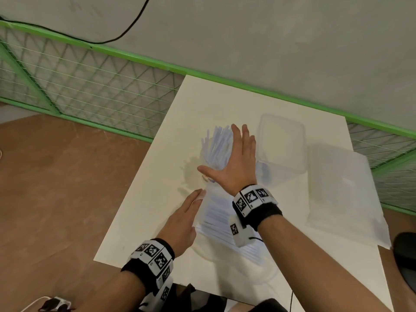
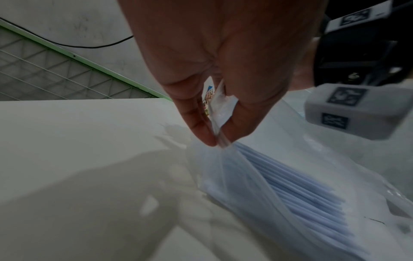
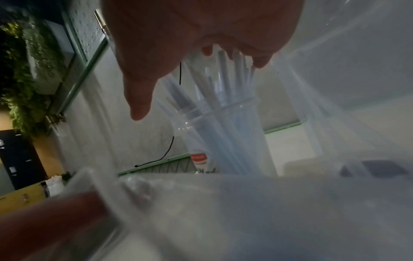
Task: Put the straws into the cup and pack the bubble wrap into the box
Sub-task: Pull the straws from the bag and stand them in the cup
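The right hand [image 1: 236, 158], fingers flat and apart, presses down the pale blue plastic straws [image 1: 217, 143] standing in the clear plastic cup [image 3: 223, 141] at table [image 1: 139, 221] centre, likely to seat them. The left hand [image 1: 183, 221] pinches the clear plastic straw bag [image 2: 279, 185] at six o'clock, steadying it. The clear plastic box [image 1: 282, 143] waits at three o'clock.

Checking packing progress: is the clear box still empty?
Apparently empty: through the clear box nothing shows inside, and the bubble wrap lies flat beside it.
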The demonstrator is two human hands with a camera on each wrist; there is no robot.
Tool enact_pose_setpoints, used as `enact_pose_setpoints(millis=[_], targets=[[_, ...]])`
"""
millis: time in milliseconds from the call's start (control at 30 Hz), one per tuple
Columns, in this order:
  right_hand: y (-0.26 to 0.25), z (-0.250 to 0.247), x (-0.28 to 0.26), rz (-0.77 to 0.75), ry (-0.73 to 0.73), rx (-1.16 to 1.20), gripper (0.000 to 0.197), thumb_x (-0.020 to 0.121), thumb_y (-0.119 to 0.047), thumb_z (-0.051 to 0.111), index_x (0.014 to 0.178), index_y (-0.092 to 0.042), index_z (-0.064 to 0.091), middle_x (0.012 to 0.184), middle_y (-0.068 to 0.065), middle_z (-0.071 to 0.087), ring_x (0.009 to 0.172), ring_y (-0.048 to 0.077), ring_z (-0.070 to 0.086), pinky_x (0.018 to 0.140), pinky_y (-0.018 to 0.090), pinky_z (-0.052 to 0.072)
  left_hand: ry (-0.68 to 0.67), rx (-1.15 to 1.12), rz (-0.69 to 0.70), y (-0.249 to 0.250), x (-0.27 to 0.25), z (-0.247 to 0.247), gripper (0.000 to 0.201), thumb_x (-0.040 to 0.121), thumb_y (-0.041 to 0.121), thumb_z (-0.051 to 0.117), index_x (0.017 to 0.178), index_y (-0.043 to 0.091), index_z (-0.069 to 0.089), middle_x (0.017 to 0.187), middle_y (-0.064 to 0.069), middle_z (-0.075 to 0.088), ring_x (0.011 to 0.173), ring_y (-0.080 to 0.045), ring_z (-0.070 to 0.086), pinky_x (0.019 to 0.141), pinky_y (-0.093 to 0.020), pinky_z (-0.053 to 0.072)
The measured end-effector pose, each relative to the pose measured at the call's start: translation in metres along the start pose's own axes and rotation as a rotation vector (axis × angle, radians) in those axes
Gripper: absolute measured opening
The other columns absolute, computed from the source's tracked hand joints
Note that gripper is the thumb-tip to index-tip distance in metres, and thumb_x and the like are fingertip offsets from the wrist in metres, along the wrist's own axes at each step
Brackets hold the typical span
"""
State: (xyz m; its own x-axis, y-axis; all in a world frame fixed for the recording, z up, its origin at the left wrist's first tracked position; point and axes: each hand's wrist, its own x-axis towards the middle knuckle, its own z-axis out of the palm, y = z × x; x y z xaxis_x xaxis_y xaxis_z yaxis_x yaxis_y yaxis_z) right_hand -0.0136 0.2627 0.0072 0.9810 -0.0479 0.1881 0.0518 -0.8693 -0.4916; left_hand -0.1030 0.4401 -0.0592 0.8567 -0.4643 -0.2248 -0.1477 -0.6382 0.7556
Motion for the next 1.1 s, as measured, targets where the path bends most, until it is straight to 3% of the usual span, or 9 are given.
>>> enact_pose_setpoints(millis=[167,267,400,600,767,933,1100], targets=[[0.002,0.007,0.03,-0.008,-0.004,0.012,0.113,0.062,-0.071,0.074,0.15,-0.024,0.021,0.16,0.005,0.016,0.147,0.026,0.016,0.12,0.044,0.015,0.007,-0.021,0.001,-0.002,-0.002,0.001,0.094,0.081,-0.011,0.047,0.155,0.033,0.01,0.159,0.024,0.002,0.126,-0.018,0.043,0.092,-0.006,0.029],[0.002,0.009,0.04,-0.051,-0.032,0.093,0.097,0.07,-0.056,0.077,0.148,-0.024,0.029,0.157,0.003,0.023,0.141,0.025,0.027,0.115,0.038,0.025,0.016,-0.042,-0.002,-0.002,-0.002,0.001,0.095,0.08,-0.012,0.046,0.155,0.034,0.01,0.16,0.024,0.003,0.128,-0.015,0.043,0.096,-0.006,0.029],[0.0,0.009,0.047,-0.159,-0.025,0.078,0.073,0.082,-0.038,0.073,0.143,-0.02,0.039,0.151,0.005,0.036,0.132,0.027,0.039,0.111,0.038,0.034,0.026,-0.041,0.021,-0.002,0.0,0.003,0.095,0.079,-0.012,0.046,0.155,0.031,0.012,0.16,0.024,0.003,0.132,-0.008,0.041,0.098,-0.006,0.029],[-0.004,0.014,0.058,-0.25,-0.087,-0.001,0.067,0.082,-0.043,0.072,0.139,-0.021,0.045,0.139,0.001,0.05,0.122,0.024,0.043,0.103,0.032,0.034,0.05,-0.023,0.039,-0.002,0.001,0.001,0.094,0.079,-0.013,0.045,0.156,0.03,0.012,0.161,0.022,0.002,0.14,-0.002,0.03,0.107,-0.014,0.034],[-0.001,0.023,0.068,-0.236,0.007,0.12,0.032,0.083,-0.02,0.07,0.114,-0.014,0.061,0.111,0.002,0.062,0.1,0.023,0.055,0.087,0.03,0.043,0.06,0.002,0.057,-0.002,0.003,0.0,0.093,0.079,-0.013,0.045,0.156,0.028,0.012,0.161,0.021,0.002,0.143,-0.001,0.023,0.107,-0.01,0.03],[0.0,0.026,0.072,-0.236,0.052,0.189,0.021,0.08,-0.012,0.069,0.1,-0.013,0.062,0.1,0.001,0.061,0.09,0.016,0.055,0.075,0.022,0.038,0.058,0.015,0.052,-0.003,0.003,-0.001,0.093,0.08,-0.011,0.046,0.156,0.029,0.01,0.161,0.022,-0.001,0.144,-0.001,0.02,0.106,-0.006,0.025],[-0.004,0.019,0.077,-0.139,0.033,0.266,0.016,0.084,-0.018,0.069,0.097,-0.013,0.061,0.09,-0.003,0.064,0.079,0.016,0.057,0.074,0.03,0.048,0.054,0.018,0.047,-0.004,0.003,-0.001,0.094,0.081,-0.01,0.048,0.156,0.03,0.008,0.16,0.023,-0.002,0.142,-0.002,0.024,0.103,-0.005,0.027]])
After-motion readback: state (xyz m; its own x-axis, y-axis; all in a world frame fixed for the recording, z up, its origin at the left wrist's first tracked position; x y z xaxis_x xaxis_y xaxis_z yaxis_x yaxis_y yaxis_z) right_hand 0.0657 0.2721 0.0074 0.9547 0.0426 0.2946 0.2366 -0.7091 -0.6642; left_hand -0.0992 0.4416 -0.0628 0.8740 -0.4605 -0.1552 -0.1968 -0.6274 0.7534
